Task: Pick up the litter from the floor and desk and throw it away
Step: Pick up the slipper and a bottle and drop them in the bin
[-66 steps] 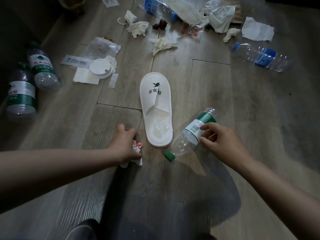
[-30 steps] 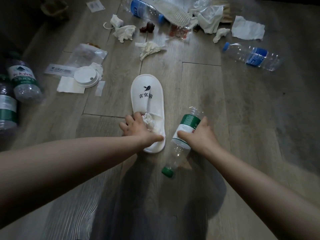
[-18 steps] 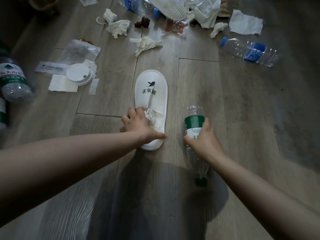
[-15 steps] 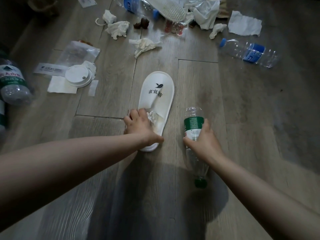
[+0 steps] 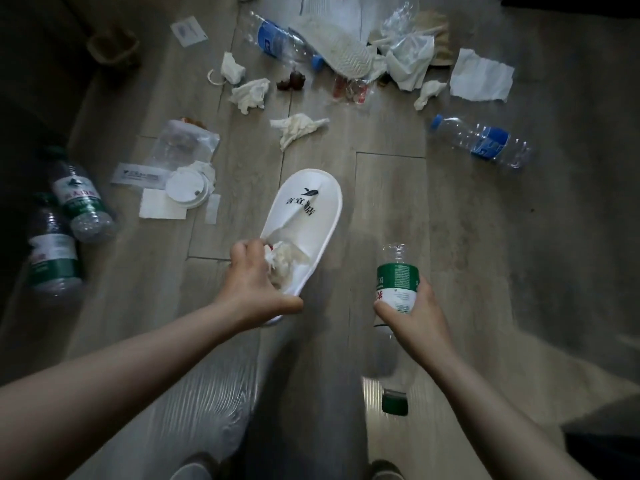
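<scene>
From the head camera: in the left hand (image 5: 252, 289), a white disposable slipper (image 5: 304, 216), gripped at the heel, thumb along the heel rim and fingers curled over the top edge. Pressed under those fingers against the insole, a crumpled tissue wad (image 5: 282, 261) with a fleck of red. Soft and creased, printed with a dark bird logo and characters on the strap, slanted with the toe toward the upper right over the wooden floor (image 5: 391, 188); cannot tell whether the toe touches the boards. In the right hand (image 5: 412, 313), a clear plastic bottle (image 5: 396, 282) with a green and white label, fingers wrapped round the label, base pointing away, green cap (image 5: 394, 405) hanging nearest the camera. Lying farther off on the floor: a blue-labelled bottle (image 5: 485, 143) at right, two green-labelled bottles (image 5: 81, 202) at left, a round white lid (image 5: 185, 188), a torn paper sheet (image 5: 481, 76). Against half a second ago: slipper swung further rightward, heel raised; bottle lifted closer to the camera; both grips unchanged, wad kept in the same place under the left fingers.
</scene>
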Demonstrator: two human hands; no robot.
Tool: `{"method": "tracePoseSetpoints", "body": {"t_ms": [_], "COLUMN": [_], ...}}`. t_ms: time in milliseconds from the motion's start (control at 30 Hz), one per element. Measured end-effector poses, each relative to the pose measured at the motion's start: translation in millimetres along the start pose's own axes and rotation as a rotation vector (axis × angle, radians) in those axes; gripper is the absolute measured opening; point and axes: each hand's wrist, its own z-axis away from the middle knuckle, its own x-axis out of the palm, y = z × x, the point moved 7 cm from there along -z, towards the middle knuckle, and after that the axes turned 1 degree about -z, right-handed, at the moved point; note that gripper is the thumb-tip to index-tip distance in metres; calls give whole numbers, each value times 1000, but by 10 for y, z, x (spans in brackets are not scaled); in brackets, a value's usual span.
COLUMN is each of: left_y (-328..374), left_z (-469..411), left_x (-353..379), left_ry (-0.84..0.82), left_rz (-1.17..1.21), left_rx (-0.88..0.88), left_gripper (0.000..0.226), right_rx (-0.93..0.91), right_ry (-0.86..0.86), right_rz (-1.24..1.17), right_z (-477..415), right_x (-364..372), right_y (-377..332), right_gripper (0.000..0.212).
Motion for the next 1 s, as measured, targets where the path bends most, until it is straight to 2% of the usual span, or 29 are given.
{"method": "tracePoseSetpoints", "body": {"t_ms": [167, 267, 500, 633, 867, 1000], "left_y": [538, 1075, 3029, 4201, 6079, 7093], "left_z": [733, 1178, 2170, 2831, 3826, 4181], "left_x": [-912, -1603, -3429, -4288, -5252, -5607], "left_ry": [24, 35, 103, 131, 205, 203], "left_rz": [20, 48, 86, 112, 302, 291], "left_rx": [-17, 0, 151, 265, 647, 882], "left_gripper": [97, 99, 96, 94, 87, 85], "right_rx": [55, 45, -63, -133, -289, -334], "right_ry": [18, 37, 123, 265, 582, 769], "right_rz": [-69, -68, -139, -202, -340, -391], "right_z": [729, 1218, 2494, 3332, 4559, 5041], "right_x": [-667, -1360, -3422, -4633, -6489, -7292], "right_y": [-689, -1286, -2926, -3672, -4261, -4403], "right_gripper": [36, 37, 48, 47, 40, 40]}}
